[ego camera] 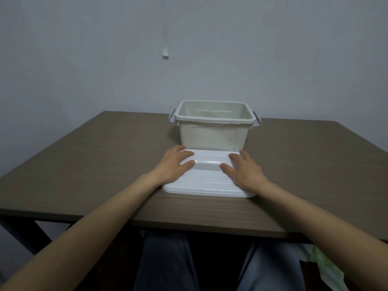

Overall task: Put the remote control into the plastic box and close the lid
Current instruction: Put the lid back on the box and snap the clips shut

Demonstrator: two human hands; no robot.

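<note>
Brown desk (84,164): lid (207,185) lies crosswise before open plastic box (210,135); left hand (172,166), right hand (245,173) at either end, fingers (186,153) flat atop, gripping nothing.

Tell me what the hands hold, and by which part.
Nothing is gripped: left hand and right hand rest flat on the lid, at its left and right ends; it lies on the table.

The plastic box (210,135) stands upright and open on the desk (84,164). It is off-white, with grey latches (172,116) at its 9 and 3 o'clock sides. The white lid (207,185) lies flat at the box's 6 o'clock, its far edge against the box's base and a grey handle (207,165) across its middle.
</note>
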